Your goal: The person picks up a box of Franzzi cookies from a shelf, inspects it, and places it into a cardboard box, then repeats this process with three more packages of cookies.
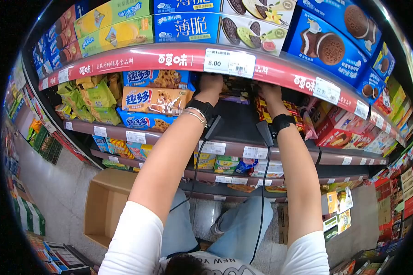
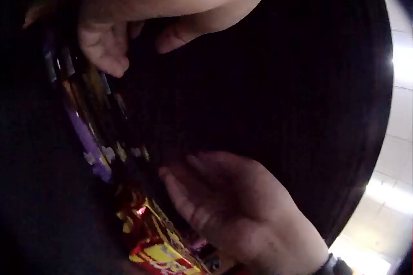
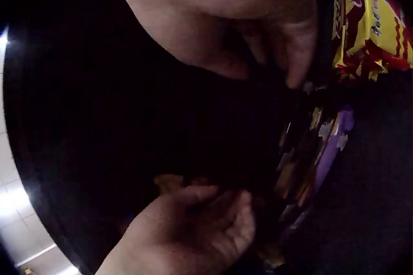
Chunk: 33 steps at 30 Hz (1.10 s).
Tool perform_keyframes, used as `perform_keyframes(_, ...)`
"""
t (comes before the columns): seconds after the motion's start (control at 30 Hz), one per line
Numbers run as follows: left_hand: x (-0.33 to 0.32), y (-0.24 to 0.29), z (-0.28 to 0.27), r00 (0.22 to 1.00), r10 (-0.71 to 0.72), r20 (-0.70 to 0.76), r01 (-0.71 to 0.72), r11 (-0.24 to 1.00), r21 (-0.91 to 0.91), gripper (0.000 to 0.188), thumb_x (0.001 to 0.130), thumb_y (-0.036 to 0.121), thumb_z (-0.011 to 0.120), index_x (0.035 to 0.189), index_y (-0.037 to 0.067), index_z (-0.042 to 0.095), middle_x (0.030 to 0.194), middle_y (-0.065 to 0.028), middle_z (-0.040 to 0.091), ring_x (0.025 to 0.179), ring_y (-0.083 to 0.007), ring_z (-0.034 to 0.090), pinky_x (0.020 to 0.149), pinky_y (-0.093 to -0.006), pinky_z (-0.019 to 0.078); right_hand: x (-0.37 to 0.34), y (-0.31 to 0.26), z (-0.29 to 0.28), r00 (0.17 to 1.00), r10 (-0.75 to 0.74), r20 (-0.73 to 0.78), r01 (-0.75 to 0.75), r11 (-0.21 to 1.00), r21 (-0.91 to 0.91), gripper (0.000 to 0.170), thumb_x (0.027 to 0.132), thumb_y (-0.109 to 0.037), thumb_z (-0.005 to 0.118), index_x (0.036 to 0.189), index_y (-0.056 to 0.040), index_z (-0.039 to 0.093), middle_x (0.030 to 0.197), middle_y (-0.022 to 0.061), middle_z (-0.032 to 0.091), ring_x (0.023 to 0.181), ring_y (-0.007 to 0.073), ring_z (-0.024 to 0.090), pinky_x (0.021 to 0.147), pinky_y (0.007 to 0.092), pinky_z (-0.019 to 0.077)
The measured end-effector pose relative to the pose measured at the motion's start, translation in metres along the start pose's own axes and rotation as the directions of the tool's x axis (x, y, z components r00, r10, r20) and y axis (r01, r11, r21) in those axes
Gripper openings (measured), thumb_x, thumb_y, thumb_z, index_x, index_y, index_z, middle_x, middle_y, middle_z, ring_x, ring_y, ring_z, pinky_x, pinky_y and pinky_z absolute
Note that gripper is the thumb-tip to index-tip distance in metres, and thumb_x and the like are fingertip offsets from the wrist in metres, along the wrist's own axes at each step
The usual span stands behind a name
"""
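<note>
Both hands reach into a dark shelf under the price rail. The left hand (image 1: 211, 86) (image 2: 174, 1) (image 3: 193, 230) has loosely bent fingers beside one end of a row of thin, shiny packs (image 1: 234, 99) (image 2: 82, 134) (image 3: 328, 159), one of them purple. Contact with the packs cannot be made out. At the other end, the right hand (image 1: 270, 93) (image 2: 248, 214) (image 3: 239, 10) has slightly bent fingers near red-and-yellow packs (image 1: 271, 115) (image 2: 164, 252) (image 3: 371, 23). Nothing is visibly gripped by either hand.
Orange and blue cookie packs (image 1: 153, 100) stand left of the hands, with green bags (image 1: 98, 98) farther left. Pink and red boxes (image 1: 337, 130) are on the right. The price rail (image 1: 183, 59) runs above the wrists. A cardboard box (image 1: 103, 201) sits on the floor; cables (image 1: 263, 197) hang from the wrists.
</note>
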State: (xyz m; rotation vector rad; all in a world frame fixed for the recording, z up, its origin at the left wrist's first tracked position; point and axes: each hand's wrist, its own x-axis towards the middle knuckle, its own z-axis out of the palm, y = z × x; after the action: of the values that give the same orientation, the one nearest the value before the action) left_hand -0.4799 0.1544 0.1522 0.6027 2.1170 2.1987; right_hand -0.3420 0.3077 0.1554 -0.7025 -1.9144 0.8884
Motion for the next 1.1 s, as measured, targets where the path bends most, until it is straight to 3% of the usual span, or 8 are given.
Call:
perform_keyframes(0.13,0.007,0.004,-0.026,0.895,-0.007,0.447,-0.037,0.995,0.090,0.044,0.090,0.030,0.054,0.126,0.009,0.043,0.117,-0.0117,0.052,0.109,-0.0277,0.051,0.084,-0.0413,0.0489,0.012,0.002,-0.004,0.902,-0.398,0.166,0.431,0.827,-0.360,0.051,0.089,-0.042,0.051,0.126,-0.0059,0.048,0.123,0.0144,0.054,0.116,0.0293,0.048,0.097,0.0376,0.0371)
perform_keyframes(0.2,0.006,0.000,-0.028,0.853,0.061,0.519,-0.214,0.947,0.241,0.038,0.091,0.025,0.052,0.125,0.007,0.047,0.118,-0.0140,0.054,0.110,-0.0280,0.052,0.086,-0.0406,0.0478,0.007,0.010,-0.009,0.923,-0.275,0.270,0.335,0.918,-0.211,0.055,0.091,-0.044,0.045,0.131,-0.0059,0.042,0.134,0.0159,0.044,0.123,0.0306,0.042,0.101,0.0387,0.0341)
perform_keyframes(0.33,0.000,0.005,-0.024,0.705,0.285,0.649,-0.709,0.296,0.640,0.036,0.092,0.028,0.052,0.120,0.006,0.053,0.107,-0.0161,0.059,0.098,-0.0259,0.058,0.086,-0.0371,0.0469,0.021,0.048,-0.003,0.941,-0.125,0.315,0.203,0.952,-0.230,0.057,0.091,-0.043,0.048,0.132,-0.0037,0.040,0.137,0.0147,0.039,0.125,0.0260,0.038,0.102,0.0378,0.0321)
perform_keyframes(0.4,0.002,0.004,-0.020,0.694,0.301,0.655,-0.720,0.291,0.630,0.035,0.092,0.027,0.052,0.120,0.006,0.052,0.107,-0.0159,0.059,0.097,-0.0256,0.059,0.085,-0.0367,0.0472,0.031,0.069,0.007,0.948,-0.199,0.250,0.277,0.901,-0.334,0.055,0.090,-0.041,0.051,0.128,-0.0021,0.043,0.133,0.0149,0.043,0.121,0.0250,0.041,0.099,0.0378,0.0346)
perform_keyframes(0.67,0.004,0.001,-0.012,0.762,0.248,0.599,-0.536,0.759,0.368,0.031,0.091,0.024,0.052,0.117,0.006,0.051,0.106,-0.0151,0.059,0.093,-0.0241,0.059,0.080,-0.0350,0.0486,0.034,0.059,0.003,0.955,-0.225,0.195,0.282,0.891,-0.356,0.046,0.088,-0.030,0.054,0.124,-0.0024,0.045,0.124,0.0134,0.048,0.112,0.0253,0.047,0.091,0.0388,0.0406)
perform_keyframes(0.97,0.016,-0.042,0.011,0.726,0.590,0.353,-0.533,0.807,-0.254,0.023,0.091,0.016,0.053,0.112,0.008,0.048,0.102,-0.0127,0.059,0.081,-0.0200,0.062,0.066,-0.0295,0.0535,0.017,0.021,-0.016,0.955,-0.296,0.021,0.293,0.928,-0.228,0.038,0.086,-0.018,0.057,0.119,-0.0027,0.048,0.115,0.0118,0.053,0.101,0.0257,0.054,0.082,0.0399,0.0474)
perform_keyframes(1.03,0.001,-0.024,0.013,0.877,0.413,0.246,-0.298,0.869,-0.396,0.025,0.090,0.013,0.054,0.112,0.010,0.043,0.101,-0.0116,0.058,0.076,-0.0186,0.063,0.060,-0.0290,0.0555,0.011,0.003,-0.022,0.951,-0.305,-0.054,0.294,0.944,-0.150,0.036,0.086,-0.016,0.058,0.118,-0.0028,0.048,0.112,0.0114,0.055,0.099,0.0258,0.055,0.080,0.0401,0.0489)
perform_keyframes(1.1,-0.046,0.046,0.001,0.936,-0.224,0.273,0.330,0.830,-0.450,0.034,0.090,0.012,0.055,0.117,0.013,0.035,0.101,-0.0114,0.056,0.073,-0.0187,0.062,0.059,-0.0318,0.0560,-0.008,-0.016,-0.031,0.979,-0.187,-0.088,0.193,0.979,0.072,0.035,0.085,-0.013,0.059,0.117,-0.0028,0.049,0.110,0.0111,0.056,0.096,0.0259,0.057,0.078,0.0404,0.0504)
